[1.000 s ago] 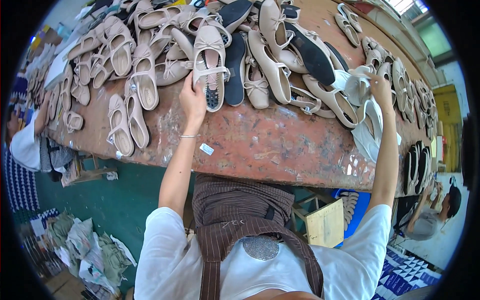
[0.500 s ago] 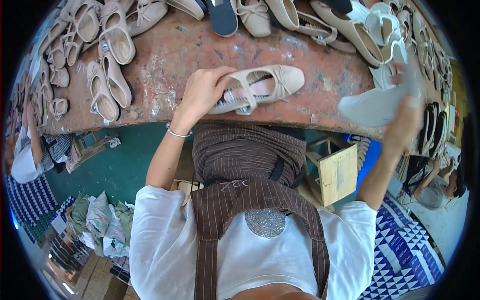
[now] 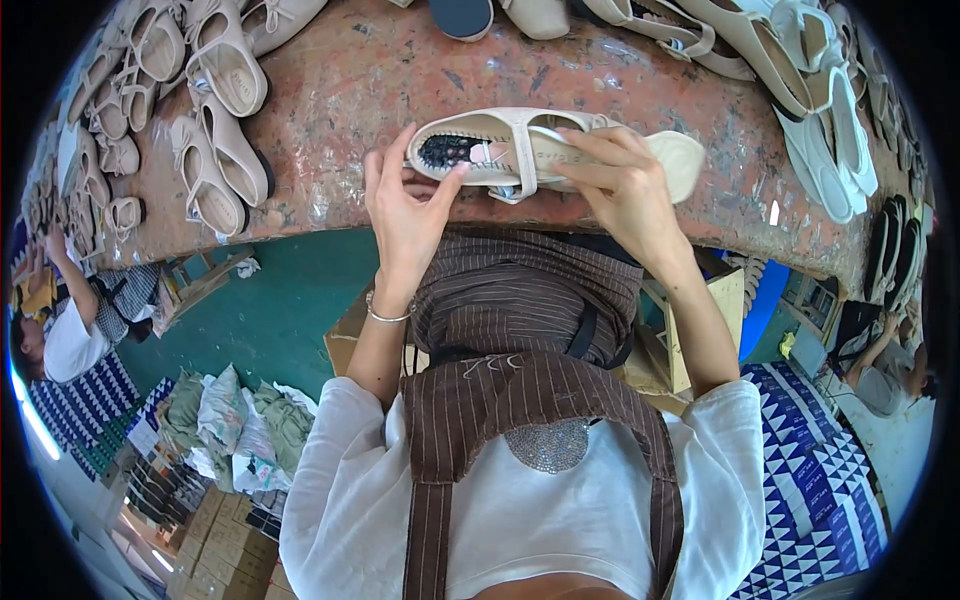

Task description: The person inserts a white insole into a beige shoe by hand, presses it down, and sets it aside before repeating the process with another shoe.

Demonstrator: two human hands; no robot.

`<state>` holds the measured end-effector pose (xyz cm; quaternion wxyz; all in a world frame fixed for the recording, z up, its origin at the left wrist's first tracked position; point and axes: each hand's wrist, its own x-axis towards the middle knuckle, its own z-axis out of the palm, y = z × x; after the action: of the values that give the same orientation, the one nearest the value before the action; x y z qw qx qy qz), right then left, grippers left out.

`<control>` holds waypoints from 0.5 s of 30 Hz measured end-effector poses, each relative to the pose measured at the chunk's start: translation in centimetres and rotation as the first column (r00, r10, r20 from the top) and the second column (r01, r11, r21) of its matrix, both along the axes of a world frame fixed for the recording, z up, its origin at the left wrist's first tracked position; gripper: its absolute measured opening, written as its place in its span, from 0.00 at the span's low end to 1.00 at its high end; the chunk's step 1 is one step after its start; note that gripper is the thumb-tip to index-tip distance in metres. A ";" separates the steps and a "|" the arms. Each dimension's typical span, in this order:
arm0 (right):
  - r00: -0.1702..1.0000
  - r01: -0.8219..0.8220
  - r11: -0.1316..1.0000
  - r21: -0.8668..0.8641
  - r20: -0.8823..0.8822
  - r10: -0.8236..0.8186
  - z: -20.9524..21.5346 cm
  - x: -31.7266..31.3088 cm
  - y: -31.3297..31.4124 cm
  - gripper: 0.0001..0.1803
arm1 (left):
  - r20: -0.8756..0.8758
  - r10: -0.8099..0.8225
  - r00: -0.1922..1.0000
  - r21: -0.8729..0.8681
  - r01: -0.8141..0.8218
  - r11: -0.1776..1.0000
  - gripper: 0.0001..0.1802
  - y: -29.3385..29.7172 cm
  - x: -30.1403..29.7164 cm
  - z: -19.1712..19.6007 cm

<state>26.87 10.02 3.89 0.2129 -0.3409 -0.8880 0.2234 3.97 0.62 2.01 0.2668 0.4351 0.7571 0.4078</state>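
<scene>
From here the shoe (image 3: 522, 150) looks light and soft, best held where the left grip (image 3: 408, 220) pinches its heel (image 3: 424, 132); right grip (image 3: 637, 200) clasps an insole (image 3: 550, 155)

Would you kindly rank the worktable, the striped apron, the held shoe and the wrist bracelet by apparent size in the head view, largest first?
1. Worktable
2. Striped apron
3. Held shoe
4. Wrist bracelet

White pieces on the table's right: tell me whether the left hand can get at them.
Probably not easily: the left hand holds the shoe, and the right hand lies between it and the white pieces.
</scene>
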 end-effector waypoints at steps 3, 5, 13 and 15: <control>0.990 -0.019 0.988 -0.155 -0.143 -0.003 -1.0 -2.4 0.1 0.13 | 0.102 -0.026 0.994 0.001 0.026 1.000 0.36 0.3 -0.7 -0.2; 0.990 -0.047 0.981 -0.189 -0.143 0.019 -1.1 -3.8 0.1 0.13 | 0.126 -0.042 0.991 -0.012 0.044 0.999 0.37 0.3 -1.2 -0.7; 0.971 -0.051 0.954 -0.296 -0.238 -0.022 -2.5 -8.6 -0.4 0.12 | 0.315 -0.014 0.949 0.085 -0.013 0.996 0.24 0.2 -2.4 -2.7; 0.974 -0.058 0.951 -0.305 -0.225 -0.012 -2.6 -9.0 -0.5 0.11 | 0.326 0.011 0.945 0.091 -0.043 0.995 0.22 0.3 -2.6 -3.4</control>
<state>17.83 9.48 1.27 0.2528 -0.3323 -0.8163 0.3992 1.38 0.96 -1.42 0.3610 0.3637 0.6881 0.5138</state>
